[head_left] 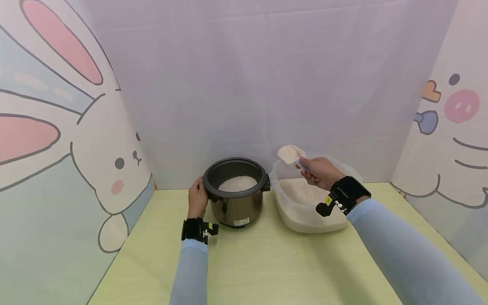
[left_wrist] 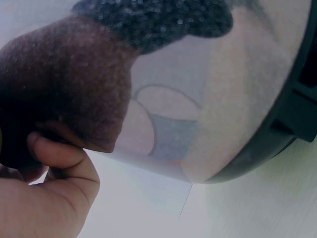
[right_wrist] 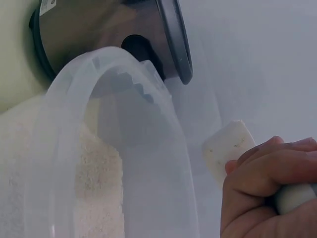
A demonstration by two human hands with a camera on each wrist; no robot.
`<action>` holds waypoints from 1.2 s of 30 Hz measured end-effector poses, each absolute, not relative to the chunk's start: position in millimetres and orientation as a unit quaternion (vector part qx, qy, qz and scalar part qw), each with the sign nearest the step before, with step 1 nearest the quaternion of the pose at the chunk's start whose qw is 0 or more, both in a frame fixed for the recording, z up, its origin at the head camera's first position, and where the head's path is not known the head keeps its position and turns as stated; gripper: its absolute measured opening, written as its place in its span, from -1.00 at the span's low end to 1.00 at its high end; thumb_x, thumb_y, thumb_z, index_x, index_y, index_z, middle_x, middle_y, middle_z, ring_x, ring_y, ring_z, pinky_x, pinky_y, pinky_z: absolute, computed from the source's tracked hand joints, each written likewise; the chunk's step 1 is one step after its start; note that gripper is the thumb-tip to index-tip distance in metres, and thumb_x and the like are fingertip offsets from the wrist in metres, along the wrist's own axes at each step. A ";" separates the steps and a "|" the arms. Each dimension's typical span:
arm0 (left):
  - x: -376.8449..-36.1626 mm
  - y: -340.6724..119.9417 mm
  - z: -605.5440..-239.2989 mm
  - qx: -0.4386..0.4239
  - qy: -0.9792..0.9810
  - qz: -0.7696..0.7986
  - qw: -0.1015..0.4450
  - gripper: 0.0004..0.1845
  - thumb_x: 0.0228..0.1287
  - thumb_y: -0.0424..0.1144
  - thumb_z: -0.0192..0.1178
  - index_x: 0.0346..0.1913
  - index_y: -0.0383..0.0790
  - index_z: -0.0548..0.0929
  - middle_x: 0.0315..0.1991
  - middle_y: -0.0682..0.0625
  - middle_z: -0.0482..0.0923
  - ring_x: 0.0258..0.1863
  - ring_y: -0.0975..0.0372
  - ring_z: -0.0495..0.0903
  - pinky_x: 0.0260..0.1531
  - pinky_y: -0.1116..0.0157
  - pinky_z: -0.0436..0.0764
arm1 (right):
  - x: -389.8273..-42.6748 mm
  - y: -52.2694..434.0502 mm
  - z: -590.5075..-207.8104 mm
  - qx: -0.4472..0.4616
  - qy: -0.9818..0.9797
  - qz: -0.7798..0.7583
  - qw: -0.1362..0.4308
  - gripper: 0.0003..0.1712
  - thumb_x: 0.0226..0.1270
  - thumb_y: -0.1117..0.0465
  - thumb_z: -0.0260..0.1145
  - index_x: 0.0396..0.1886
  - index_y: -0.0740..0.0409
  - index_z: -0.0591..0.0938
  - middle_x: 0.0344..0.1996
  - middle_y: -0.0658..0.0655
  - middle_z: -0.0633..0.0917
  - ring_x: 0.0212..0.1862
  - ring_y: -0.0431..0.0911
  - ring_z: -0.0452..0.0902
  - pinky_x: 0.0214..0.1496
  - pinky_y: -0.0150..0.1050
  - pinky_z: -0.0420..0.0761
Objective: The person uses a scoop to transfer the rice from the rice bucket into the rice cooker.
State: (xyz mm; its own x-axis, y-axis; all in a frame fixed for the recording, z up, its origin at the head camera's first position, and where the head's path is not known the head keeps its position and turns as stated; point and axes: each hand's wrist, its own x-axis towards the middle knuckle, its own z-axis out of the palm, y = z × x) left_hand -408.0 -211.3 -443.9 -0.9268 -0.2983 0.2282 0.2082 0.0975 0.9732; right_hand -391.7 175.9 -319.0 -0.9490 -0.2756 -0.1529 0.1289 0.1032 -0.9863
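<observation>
Well, the loaded scoop (right_wrist: 228, 148) sits right of the rice cooker (head_left: 236, 207) and above its rim, by the tub (head_left: 310, 222) on that same side — its long axis slanting, cup end foremost on the cooker's side. The right hand (head_left: 321, 171) has its fingers curled round the scoop's handle — the left hand (head_left: 197, 199) grips the cooker's left edge, farther from the scoop.

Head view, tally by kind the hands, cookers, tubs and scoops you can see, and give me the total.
Hands, the left hand and right hand: 2
Rice cooker: 1
Plastic tub: 1
Scoop: 1
Total: 5
</observation>
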 end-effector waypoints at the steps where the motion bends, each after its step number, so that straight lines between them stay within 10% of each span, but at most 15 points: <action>1: -408.0 -211.2 -443.9 0.031 -0.716 -0.672 0.188 -0.53 0.72 -0.15 -0.18 0.39 -0.39 0.47 0.36 -0.30 0.45 0.32 -0.05 0.45 0.31 -0.02 0.47 | -391.3 173.0 -317.8 -0.052 0.728 -0.667 0.150 -0.45 0.74 0.00 -0.11 0.26 0.45 0.35 -0.47 -0.03 0.42 -0.55 -0.30 0.16 -0.52 -0.40 0.24; 12: -409.8 -211.3 -444.7 0.037 -0.719 -0.669 0.186 -0.54 0.72 -0.14 -0.19 0.40 -0.35 0.47 0.37 -0.27 0.44 0.34 -0.04 0.45 0.32 0.00 0.47 | -386.9 129.8 -302.9 -0.083 0.743 -0.649 0.142 -0.47 0.72 0.03 -0.03 0.24 0.46 0.43 -0.47 0.00 0.41 -0.54 -0.28 0.16 -0.52 -0.42 0.22; 21: -408.8 -210.1 -445.0 0.039 -0.717 -0.674 0.173 -0.54 0.72 -0.12 -0.20 0.39 -0.33 0.47 0.35 -0.26 0.45 0.29 -0.04 0.49 0.28 0.00 0.50 | -386.3 104.6 -297.5 -0.099 0.774 -0.614 0.116 -0.70 0.63 0.14 0.16 -0.30 0.25 0.61 -0.57 0.01 0.44 -0.59 -0.22 0.21 -0.54 -0.37 0.26; 36: -410.3 -211.3 -445.5 0.037 -0.717 -0.674 0.175 -0.53 0.72 -0.12 -0.20 0.42 -0.34 0.44 0.39 -0.26 0.42 0.33 -0.05 0.46 0.30 0.01 0.49 | -386.9 88.5 -298.3 -0.164 0.805 -0.569 0.046 -0.50 0.68 0.18 0.08 -0.59 0.07 0.24 -0.58 0.08 0.42 -0.59 -0.13 0.07 -0.45 -0.20 0.18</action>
State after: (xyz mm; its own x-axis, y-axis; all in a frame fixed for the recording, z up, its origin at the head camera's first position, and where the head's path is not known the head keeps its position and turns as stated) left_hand -410.3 -211.3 -445.5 -0.9363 -0.2884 0.2004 0.1819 0.0896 0.9792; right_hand -386.9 88.5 -298.3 -0.9419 -0.3166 0.1122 -0.2115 0.2996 -0.9303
